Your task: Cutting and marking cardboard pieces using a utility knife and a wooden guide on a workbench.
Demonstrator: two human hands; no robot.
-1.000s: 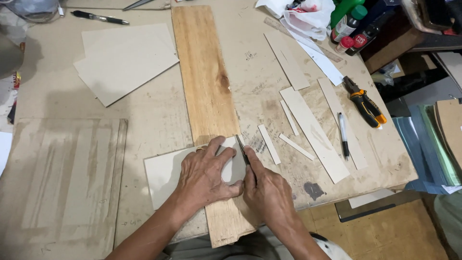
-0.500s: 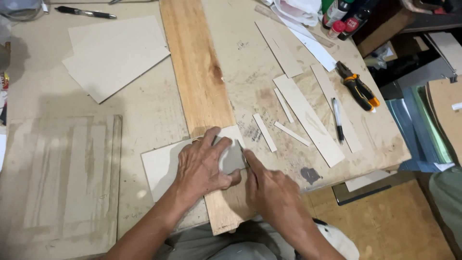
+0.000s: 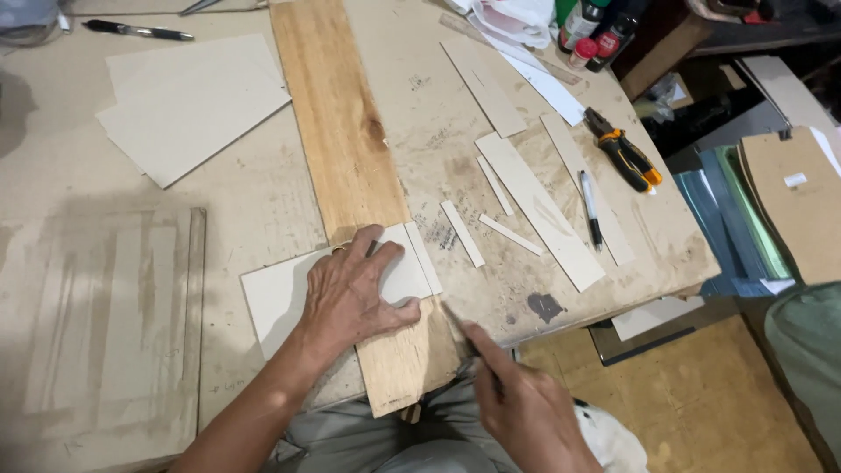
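Observation:
My left hand [image 3: 350, 293] lies flat, fingers spread, on a pale card sheet [image 3: 272, 302] that rests across a long wooden plank [image 3: 337, 131]. A narrow strip [image 3: 423, 256] sits along the card's right edge, beside my fingertips. My right hand [image 3: 521, 398] is just off the near table edge, closed around a thin craft knife [image 3: 455, 320]. The blade tip points at the plank, just below the card's near right corner and apart from it.
Larger card sheets [image 3: 193, 96] and a black pen [image 3: 140, 31] lie at the far left. Cut strips [image 3: 534, 206], another pen [image 3: 591, 206] and orange-handled pliers [image 3: 626, 158] lie to the right. Bottles [image 3: 596, 26] stand at the back. A worn board [image 3: 105, 324] lies at the near left.
My right hand has drawn back with the knife from the card's right edge toward me, past the table edge. My left hand has stayed pressed on the card.

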